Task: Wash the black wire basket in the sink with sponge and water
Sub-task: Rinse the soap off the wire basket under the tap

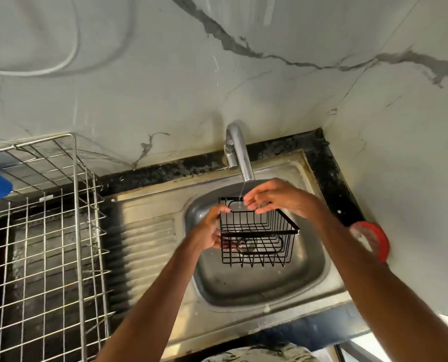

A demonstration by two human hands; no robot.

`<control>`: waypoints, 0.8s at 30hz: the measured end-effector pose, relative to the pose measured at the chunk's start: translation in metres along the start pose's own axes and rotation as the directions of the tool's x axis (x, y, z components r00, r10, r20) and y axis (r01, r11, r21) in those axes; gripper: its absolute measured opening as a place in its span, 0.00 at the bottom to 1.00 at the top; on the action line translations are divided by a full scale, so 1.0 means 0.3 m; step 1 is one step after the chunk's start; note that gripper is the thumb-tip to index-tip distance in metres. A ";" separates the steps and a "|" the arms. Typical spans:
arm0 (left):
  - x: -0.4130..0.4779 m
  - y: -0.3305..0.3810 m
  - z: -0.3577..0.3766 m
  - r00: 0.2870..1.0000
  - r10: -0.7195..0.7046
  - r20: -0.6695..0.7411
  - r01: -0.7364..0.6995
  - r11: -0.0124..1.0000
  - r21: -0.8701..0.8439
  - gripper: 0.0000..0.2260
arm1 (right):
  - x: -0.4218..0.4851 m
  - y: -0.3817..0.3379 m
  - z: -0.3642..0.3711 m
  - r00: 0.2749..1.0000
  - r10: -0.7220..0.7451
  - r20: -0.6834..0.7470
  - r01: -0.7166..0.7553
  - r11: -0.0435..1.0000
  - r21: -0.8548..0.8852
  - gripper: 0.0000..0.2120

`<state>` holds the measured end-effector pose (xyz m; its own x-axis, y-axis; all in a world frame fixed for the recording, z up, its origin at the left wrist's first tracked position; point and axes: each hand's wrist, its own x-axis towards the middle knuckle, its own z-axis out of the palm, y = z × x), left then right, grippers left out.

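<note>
Gripping the black wire basket [258, 231] by its left side with my left hand [212, 228], I tilt it over the sink [243, 286] under the tap [240, 155], so the thin stream wets the far rim my loosely open right hand [275, 195] rubs.

You see a matt black coated-wire basket [258, 232], a dull, stained steel sink [257, 283], a shiny wire rack [48, 231] and glossy marble-look wall [165, 74].

one black basket [258, 231], two hands [212, 228], one faucet [240, 155]
</note>
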<state>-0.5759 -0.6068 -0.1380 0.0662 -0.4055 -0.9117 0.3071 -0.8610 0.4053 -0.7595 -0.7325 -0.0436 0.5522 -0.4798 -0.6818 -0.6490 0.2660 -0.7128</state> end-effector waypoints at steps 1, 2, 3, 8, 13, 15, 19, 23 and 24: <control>-0.007 0.000 -0.003 0.999 0.022 0.031 -0.023 1.000 0.006 0.26 | 0.064 0.007 0.015 0.993 0.088 0.079 -0.082 0.993 -0.081 0.11; -0.023 0.005 -0.002 0.996 0.058 0.061 -0.059 0.998 0.019 0.23 | 0.117 0.012 0.035 0.977 0.189 0.098 -0.162 0.958 -0.237 0.12; -0.027 0.007 -0.006 0.991 0.096 0.090 -0.099 0.995 0.028 0.20 | 0.169 0.031 0.047 0.961 0.266 0.079 -0.215 0.894 -0.393 0.12; -0.055 0.073 0.019 0.988 0.137 0.065 -0.147 0.974 0.172 0.32 | 0.288 0.096 0.048 0.970 0.229 -0.081 -0.228 0.746 -0.626 0.10; -0.039 0.117 0.016 0.990 0.099 0.104 -0.120 0.968 0.220 0.37 | 0.305 0.059 0.086 0.994 0.080 -0.074 -0.105 0.881 -0.462 0.05; -0.071 0.140 0.041 0.982 0.082 0.171 -0.120 0.967 0.227 0.28 | 0.302 0.042 0.102 0.997 0.027 -0.077 -0.060 0.885 -0.461 0.05; -0.067 0.157 0.046 0.986 0.072 0.150 -0.105 0.969 0.222 0.21 | 0.317 0.084 0.077 0.988 0.079 -0.130 -0.115 0.949 -0.295 0.05; -0.055 0.159 0.022 0.993 0.075 0.089 -0.089 0.983 0.160 0.17 | 0.320 0.096 0.056 0.956 0.191 -0.223 -0.267 0.883 -0.386 0.08; -0.054 0.154 0.017 0.991 0.092 0.096 -0.104 0.985 0.137 0.15 | 0.318 0.088 0.056 0.952 0.187 -0.242 -0.274 0.872 -0.405 0.07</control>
<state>-0.5675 -0.6415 -0.1042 0.0030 -0.5101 -0.8601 0.1656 -0.8480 0.5035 -0.7151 -0.7570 -0.1301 0.2777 -0.6095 -0.7426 -0.9296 0.0247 -0.3678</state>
